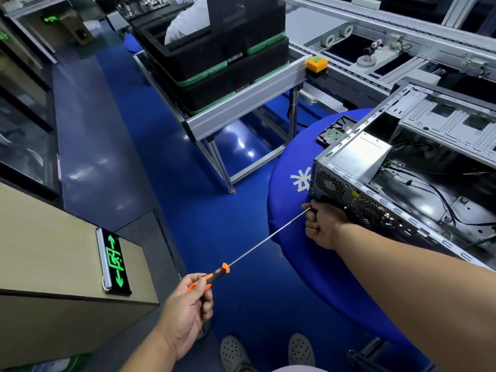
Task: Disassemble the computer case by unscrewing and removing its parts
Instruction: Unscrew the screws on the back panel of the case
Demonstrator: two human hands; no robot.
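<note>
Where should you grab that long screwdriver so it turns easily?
By the orange-and-black handle, from its back end, as the left hand does. It is the thick part, and the thin shaft runs up to the case, where the right hand steadies its tip.

The left hand (188, 304) grips a long screwdriver (257, 245). Its tip meets the right hand (322, 224), which rests against the open computer case (402, 167).

A round table (292, 221) covered in blue cloth with a white emblem carries an opened computer case (418, 167), which lies on its side with the rear panel at the table's near edge. Just beyond the case's far corner lies a small dark part (335, 130), possibly a hard drive, flat on the cloth.
</note>
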